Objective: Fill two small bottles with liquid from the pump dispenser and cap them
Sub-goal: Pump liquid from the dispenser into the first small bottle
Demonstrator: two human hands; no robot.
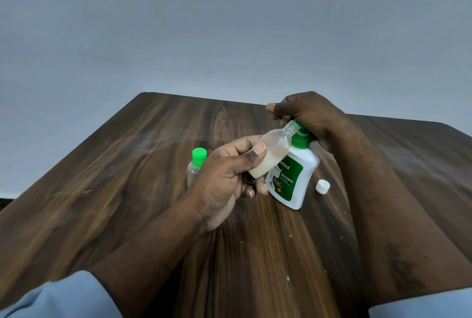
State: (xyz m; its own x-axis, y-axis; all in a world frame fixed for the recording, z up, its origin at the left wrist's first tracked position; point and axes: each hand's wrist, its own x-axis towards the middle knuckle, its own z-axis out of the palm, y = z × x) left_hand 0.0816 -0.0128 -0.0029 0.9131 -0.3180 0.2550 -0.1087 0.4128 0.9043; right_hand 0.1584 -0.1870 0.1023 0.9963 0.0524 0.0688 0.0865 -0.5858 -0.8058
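Observation:
My left hand [227,179] grips a small clear bottle [273,151], uncapped and tilted, with whitish liquid pooled in its lower part. Its open neck sits right under the green spout of the white pump dispenser [293,177]. My right hand [309,115] rests on top of the dispenser's green pump head, fingers curled over it. A second small clear bottle [195,167] with a green cap stands upright on the table just left of my left hand, partly hidden by it. A loose white cap [322,186] lies on the table to the right of the dispenser.
Everything sits on a dark wooden table [153,177] whose far edge meets a plain grey wall. A few small crumbs and a speck of blue lie on the wood near me. My light blue sleeves show at the bottom corners.

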